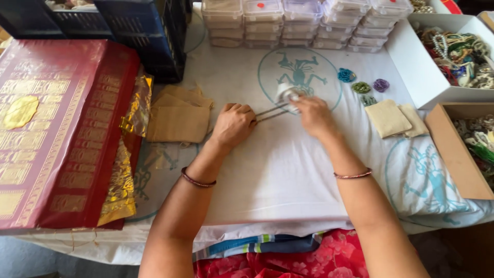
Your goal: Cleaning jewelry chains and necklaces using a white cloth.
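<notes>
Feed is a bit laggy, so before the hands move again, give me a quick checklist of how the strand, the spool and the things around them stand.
1. Left hand closed on the near end of the thin strand: ok.
2. Right hand on the small white spool: ok, though its fingers hide the exact grip.
3. Strand straight between the hands, no slack: ok.
4. Strand material and whether it is a single or double line: cannot tell.
5. Tan pouches lie left of the hands, apart from the strand: ok.
6. Small bead coils lie apart from the right hand: ok.
</notes>
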